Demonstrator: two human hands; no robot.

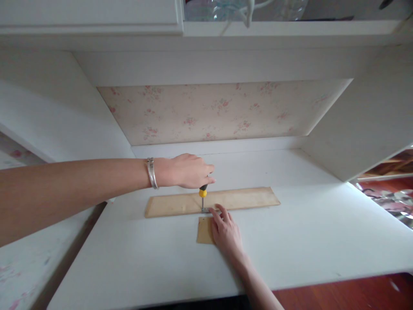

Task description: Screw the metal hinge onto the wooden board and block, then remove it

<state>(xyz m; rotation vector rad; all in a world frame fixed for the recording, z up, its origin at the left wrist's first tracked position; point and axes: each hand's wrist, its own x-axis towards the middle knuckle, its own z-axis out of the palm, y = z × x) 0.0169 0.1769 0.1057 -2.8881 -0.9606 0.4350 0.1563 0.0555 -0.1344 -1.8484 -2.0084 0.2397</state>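
White desk surface (pixel 290 241) in a recessed alcove carries a long wooden strip (pixel 245 198) lying crosswise, with a short wooden piece (pixel 203 230) butted square against its near edge. Left hand (pixel 187 171) is closed around the top of a screwdriver (pixel 203 193), held upright so its tip bears on a small metal bracket (pixel 205 210) at the joint. Right hand (pixel 227 230) lies flat and open on the short piece, fingertips at the bracket, apparently steadying both.

One head-worn view looks forward and down, close over a white desk (pixel 290 241).
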